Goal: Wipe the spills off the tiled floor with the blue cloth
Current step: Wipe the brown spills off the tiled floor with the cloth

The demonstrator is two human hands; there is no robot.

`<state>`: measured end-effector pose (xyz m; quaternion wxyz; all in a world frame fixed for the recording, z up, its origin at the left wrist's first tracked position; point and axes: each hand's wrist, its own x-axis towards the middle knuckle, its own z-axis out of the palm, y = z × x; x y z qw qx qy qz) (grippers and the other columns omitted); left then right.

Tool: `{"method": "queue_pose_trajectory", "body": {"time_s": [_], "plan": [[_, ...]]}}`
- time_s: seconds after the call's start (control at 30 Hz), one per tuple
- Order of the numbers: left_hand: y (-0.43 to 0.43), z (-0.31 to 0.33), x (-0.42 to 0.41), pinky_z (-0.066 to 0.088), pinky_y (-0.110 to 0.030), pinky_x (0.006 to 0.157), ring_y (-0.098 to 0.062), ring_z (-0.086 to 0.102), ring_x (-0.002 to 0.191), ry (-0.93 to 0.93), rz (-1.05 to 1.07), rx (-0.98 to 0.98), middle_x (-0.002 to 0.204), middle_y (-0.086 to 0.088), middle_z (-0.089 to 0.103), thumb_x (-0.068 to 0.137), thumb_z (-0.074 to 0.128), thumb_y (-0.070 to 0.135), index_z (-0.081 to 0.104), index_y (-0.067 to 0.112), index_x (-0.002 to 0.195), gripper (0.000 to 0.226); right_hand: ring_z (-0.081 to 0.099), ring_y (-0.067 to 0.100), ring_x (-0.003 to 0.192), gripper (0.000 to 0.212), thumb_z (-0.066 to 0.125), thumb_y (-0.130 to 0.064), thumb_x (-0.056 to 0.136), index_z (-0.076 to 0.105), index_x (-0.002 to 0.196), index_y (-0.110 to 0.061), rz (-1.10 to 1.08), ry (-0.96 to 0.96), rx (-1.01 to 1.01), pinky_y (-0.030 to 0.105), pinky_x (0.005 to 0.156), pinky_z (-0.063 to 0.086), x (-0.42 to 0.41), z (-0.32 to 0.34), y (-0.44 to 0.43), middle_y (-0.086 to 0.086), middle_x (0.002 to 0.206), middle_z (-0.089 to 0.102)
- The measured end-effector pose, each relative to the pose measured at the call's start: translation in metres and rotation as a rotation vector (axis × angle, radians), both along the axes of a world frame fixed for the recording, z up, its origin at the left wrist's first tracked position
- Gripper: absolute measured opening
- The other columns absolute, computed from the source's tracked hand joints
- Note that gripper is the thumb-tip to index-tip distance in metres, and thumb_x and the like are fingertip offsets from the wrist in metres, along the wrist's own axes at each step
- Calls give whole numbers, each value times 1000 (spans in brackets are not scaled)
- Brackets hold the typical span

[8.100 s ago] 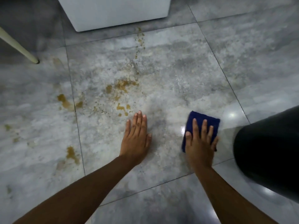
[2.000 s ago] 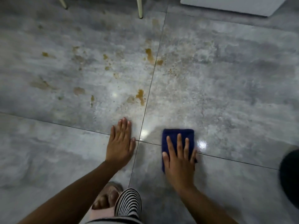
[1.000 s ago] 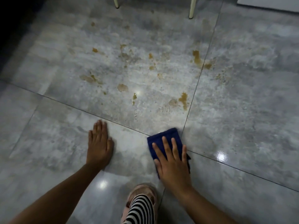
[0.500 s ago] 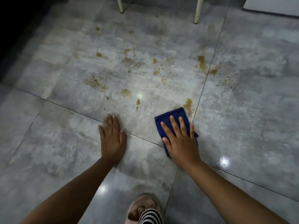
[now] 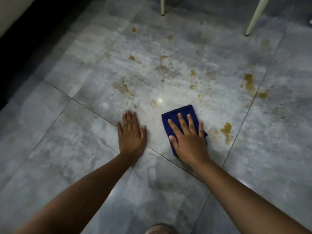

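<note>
A folded blue cloth (image 5: 179, 114) lies flat on the grey tiled floor (image 5: 67, 149). My right hand (image 5: 189, 137) presses on it with straight, spread fingers and covers its near half. My left hand (image 5: 130, 134) rests flat on the bare tile to the cloth's left, fingers together. Brown spills dot the tile beyond the hands: a streak (image 5: 226, 130) just right of the cloth, a patch (image 5: 249, 82) near the grout line, and several small spots (image 5: 125, 87) farther out.
Two cream chair legs (image 5: 162, 5) (image 5: 255, 16) stand on the floor at the top. A dark strip along a wall (image 5: 25, 39) runs down the left side. A slipper toe (image 5: 158, 229) shows at the bottom edge.
My right hand slid the cloth forward and to the left; the brown streak by the grout line now lies uncovered to its right. The left hand stayed flat on the floor.
</note>
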<state>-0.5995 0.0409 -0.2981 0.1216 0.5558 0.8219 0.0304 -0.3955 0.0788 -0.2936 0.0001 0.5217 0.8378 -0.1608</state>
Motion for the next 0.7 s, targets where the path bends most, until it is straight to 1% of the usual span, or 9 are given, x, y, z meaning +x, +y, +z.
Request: {"method": "queue_pose_trajectory", "body": {"time_s": [0.1, 0.17, 0.27, 0.37, 0.43, 0.5, 0.57, 0.63, 0.7], "plan": [[0, -2, 0, -10, -42, 118, -14, -17, 145, 23, 27, 16, 158, -3, -13, 98, 14, 45, -6, 14, 152, 66, 12, 32, 146, 56, 27, -46, 97, 23, 151, -31, -44, -8, -20, 57, 114, 2, -6, 2, -20, 5, 159, 16], [1, -2, -2, -7, -44, 118, -14, -16, 146, 22, 28, 7, 159, -5, -10, 98, 17, 44, -5, 13, 152, 66, 12, 33, 146, 56, 26, -46, 97, 22, 151, -31, 15, -46, -86, 57, 114, 1, -18, 10, -18, 5, 159, 15], [0, 1, 0, -5, -46, 118, -16, -13, 146, 4, 21, -12, 160, -8, -5, 98, 18, 44, 0, 11, 153, 67, -9, 30, 147, 55, 22, -47, 101, 8, 152, -35, 175, -117, -192, 54, 115, -9, -34, 26, 27, 0, 160, -8], [1, 7, 1, -5, -46, 118, -16, -16, 146, -23, 13, -39, 160, -8, -8, 98, 17, 45, -3, 12, 153, 67, -19, 25, 145, 56, 21, -47, 102, -4, 151, -37, 123, -191, -235, 51, 116, -9, -30, 34, 73, -3, 159, -19], [0, 9, 0, -5, -47, 118, -15, -18, 145, -25, 9, -63, 160, -7, -11, 98, 15, 46, -6, 13, 152, 66, -14, 26, 146, 55, 18, -47, 102, -1, 152, -36, 45, -169, -195, 52, 117, -6, -16, 27, 68, -1, 160, -13], [2, 11, 1, -4, -47, 118, -15, -17, 145, -22, 11, -59, 160, -6, -11, 98, 13, 46, -5, 13, 152, 66, 2, 30, 147, 55, 20, -46, 99, 13, 152, -33, -55, -99, -100, 56, 116, 3, -4, 22, 41, 3, 161, 6], [4, 10, 2, -6, -45, 118, -14, -16, 146, -23, 11, -44, 160, -6, -10, 98, 12, 47, -4, 14, 152, 66, 15, 33, 145, 54, 25, -43, 97, 25, 150, -30, -101, -43, -81, 59, 113, 8, -6, 18, 18, 6, 158, 19], [3, 9, 2, -7, -43, 118, -14, -15, 146, -23, 16, -31, 160, -5, -9, 97, 11, 47, -4, 14, 152, 66, 19, 34, 144, 54, 28, -42, 96, 29, 148, -30, -43, -11, -101, 60, 110, 9, -26, 15, 17, 6, 157, 22], [2, 7, 1, -6, -43, 118, -13, -14, 146, -16, 8, -34, 160, -6, -8, 98, 13, 47, -2, 14, 153, 66, 20, 35, 144, 53, 26, -42, 96, 31, 148, -31, 107, 3, -72, 59, 111, 7, -56, 13, 30, 6, 157, 23]]}}
